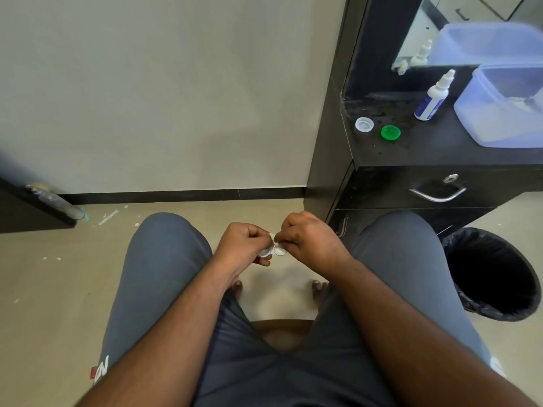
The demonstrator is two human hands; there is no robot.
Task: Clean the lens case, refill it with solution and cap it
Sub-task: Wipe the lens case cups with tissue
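Observation:
Between my knees I hold the clear lens case (271,251), its two round wells uncapped. My left hand (244,245) grips its left well. My right hand (308,235) pinches a small white piece, perhaps tissue (272,237), against the case; I cannot tell exactly what it is. The white cap (364,124) and the green cap (390,132) lie loose on the black cabinet top (426,151) at the right. The white solution bottle (434,96) with a blue label stands upright behind them.
A translucent blue plastic tub (505,113) sits on the cabinet right of the bottle, below a mirror (440,24). A bin lined with a black bag (493,274) stands on the floor at my right knee. A dark door with a handle (50,198) is at the left.

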